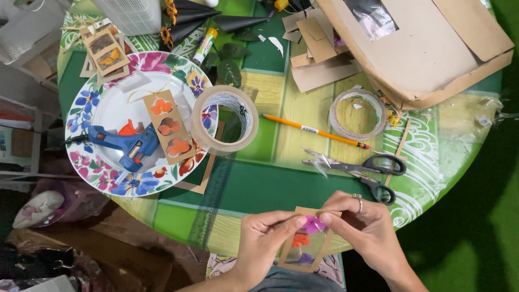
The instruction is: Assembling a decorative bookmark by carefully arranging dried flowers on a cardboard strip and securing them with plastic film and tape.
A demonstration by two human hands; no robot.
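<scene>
Blue glue gun [125, 143] lay on the floral plate [81, 116] at 9 o'clock on the worktop [270, 178]. Left hand [263, 238] pinched shut on the brown card frame [307, 240] at 6 o'clock, thumb by a pink petal [312, 223]. Right hand [362, 224] gripped the frame's right edge, fingers closed. Scissors [373, 173] lay at 1 o'clock from it.

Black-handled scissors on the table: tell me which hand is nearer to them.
Right. The right hand sits just below the black-handled scissors, pinching a brown card frame; the left hand is farther off to their lower left.
</scene>
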